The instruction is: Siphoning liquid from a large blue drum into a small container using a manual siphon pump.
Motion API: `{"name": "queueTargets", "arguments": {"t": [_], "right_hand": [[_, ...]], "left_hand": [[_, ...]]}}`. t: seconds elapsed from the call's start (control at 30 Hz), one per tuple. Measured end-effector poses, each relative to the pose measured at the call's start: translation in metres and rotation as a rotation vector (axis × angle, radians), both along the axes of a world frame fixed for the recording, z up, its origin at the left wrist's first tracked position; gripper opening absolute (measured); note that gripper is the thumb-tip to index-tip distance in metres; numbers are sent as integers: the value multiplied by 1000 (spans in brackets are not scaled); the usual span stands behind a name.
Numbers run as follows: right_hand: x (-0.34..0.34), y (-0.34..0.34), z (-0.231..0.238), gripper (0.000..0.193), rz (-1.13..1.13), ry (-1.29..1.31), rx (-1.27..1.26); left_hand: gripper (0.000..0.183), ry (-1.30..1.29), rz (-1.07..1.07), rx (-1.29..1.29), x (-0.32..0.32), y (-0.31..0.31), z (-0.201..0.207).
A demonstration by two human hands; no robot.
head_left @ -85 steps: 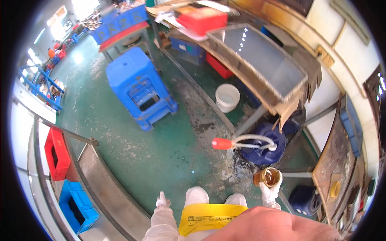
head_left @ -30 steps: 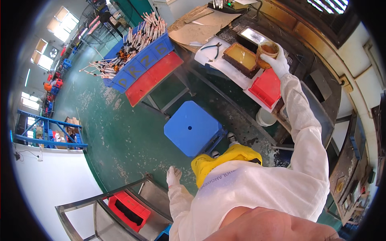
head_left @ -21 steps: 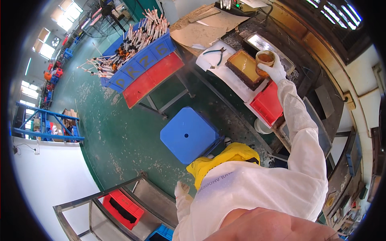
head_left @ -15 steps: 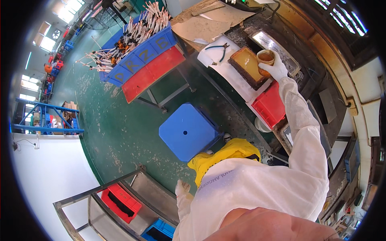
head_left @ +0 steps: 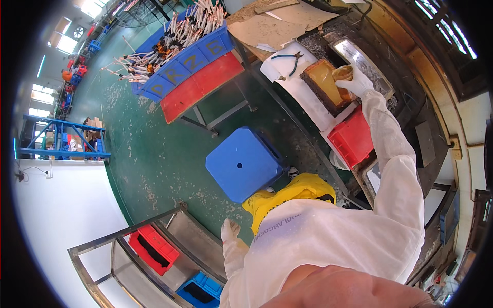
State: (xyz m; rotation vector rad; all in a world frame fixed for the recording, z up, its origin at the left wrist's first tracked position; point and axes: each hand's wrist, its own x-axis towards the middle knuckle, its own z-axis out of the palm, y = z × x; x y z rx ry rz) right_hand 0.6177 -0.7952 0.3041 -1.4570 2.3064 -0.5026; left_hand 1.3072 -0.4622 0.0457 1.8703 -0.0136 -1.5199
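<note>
My right hand [head_left: 359,84], in a white glove, grips a brownish cup [head_left: 343,73]. The cup tilts over a dark-rimmed rectangular pan [head_left: 311,76] holding a smooth amber material; whether anything runs out of the cup cannot be made out. Beside the pan, blue-handled pliers [head_left: 295,62] lie on a white sheet. A long metal trough [head_left: 354,54] with a shiny surface lies just beyond the cup. My left hand [head_left: 230,229], also gloved, hangs low at my side with its fingers loosely extended and nothing seen in it.
A red bin [head_left: 352,137] stands at the bench's near end. Left of the bench are a blue stool [head_left: 240,165] and a blue crate [head_left: 192,66] of wire-like parts on a red-topped stand [head_left: 203,92]. A metal rack [head_left: 192,231] holds red and blue bins at the lower left.
The cup in my right hand has gone from nearly upright to tilted toward the pan. My left hand stays low at my side. The whole view has shifted slightly.
</note>
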Motion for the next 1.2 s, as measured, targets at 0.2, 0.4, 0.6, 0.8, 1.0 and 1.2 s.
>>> {"name": "queueTargets", "arguments": {"t": [0.2, 0.4, 0.6, 0.8, 1.0, 1.2], "right_hand": [[0, -15, 1, 89, 8, 30, 68], [0, -24, 2, 88, 29, 78, 122], [-2, -32, -1, 89, 53, 152, 210], [-1, -36, 3, 87, 76, 167, 231], [7, -38, 12, 86, 82, 212, 266], [9, -38, 17, 86, 97, 239, 292]], "left_hand": [[42, -9, 33, 38, 3, 6, -4], [42, -4, 26, 44, 4, 6, -8], [41, 8, 20, 26, 4, 8, -11], [41, 10, 23, 30, 3, 9, -12], [43, 57, -9, 18, 8, 17, -18], [44, 11, 1, 46, 1, 23, -20]]}}
